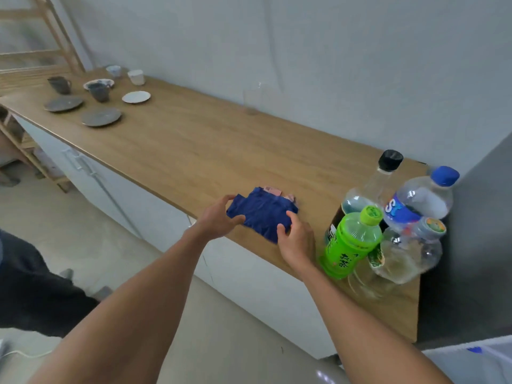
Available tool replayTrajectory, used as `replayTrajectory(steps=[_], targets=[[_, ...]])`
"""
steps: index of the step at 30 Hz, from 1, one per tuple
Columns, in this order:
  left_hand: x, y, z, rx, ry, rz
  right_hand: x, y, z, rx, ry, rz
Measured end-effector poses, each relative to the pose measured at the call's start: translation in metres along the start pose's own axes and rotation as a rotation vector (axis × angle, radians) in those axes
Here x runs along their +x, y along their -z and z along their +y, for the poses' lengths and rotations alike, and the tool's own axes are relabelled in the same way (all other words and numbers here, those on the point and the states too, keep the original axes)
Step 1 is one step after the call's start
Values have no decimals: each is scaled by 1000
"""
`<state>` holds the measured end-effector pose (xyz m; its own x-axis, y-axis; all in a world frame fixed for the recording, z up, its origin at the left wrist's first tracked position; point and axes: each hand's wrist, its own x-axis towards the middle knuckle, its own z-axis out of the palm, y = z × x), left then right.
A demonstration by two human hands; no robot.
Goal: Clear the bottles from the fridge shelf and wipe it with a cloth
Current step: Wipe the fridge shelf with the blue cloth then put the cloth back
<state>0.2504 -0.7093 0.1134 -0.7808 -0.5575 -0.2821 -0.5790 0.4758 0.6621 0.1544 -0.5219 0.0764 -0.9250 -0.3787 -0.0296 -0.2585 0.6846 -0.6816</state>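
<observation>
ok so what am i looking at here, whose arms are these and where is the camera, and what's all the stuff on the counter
There is no machine here: a person wears a wide-angle camera on the head, looking down at their own bare arms. There is only this one view. The left hand and the right hand both grip a folded blue cloth lying on a wooden counter. To the right stand four bottles: a green bottle, a black-capped bottle, a blue-capped bottle and a clear bottle nearest the edge. At the far end are dark plates, a white plate and cups. A clear glass stands by the wall.
</observation>
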Motion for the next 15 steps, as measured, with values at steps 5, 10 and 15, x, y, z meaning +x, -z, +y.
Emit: replayTrajectory(steps=[5, 10, 15], targets=[[50, -5, 8, 26, -20, -47, 30, -17, -3, 89, 35, 52], [69, -17, 9, 62, 13, -4, 42, -22, -3, 153, -41, 97], [55, -18, 2, -17, 16, 12, 35, -16, -8, 293, -99, 74]])
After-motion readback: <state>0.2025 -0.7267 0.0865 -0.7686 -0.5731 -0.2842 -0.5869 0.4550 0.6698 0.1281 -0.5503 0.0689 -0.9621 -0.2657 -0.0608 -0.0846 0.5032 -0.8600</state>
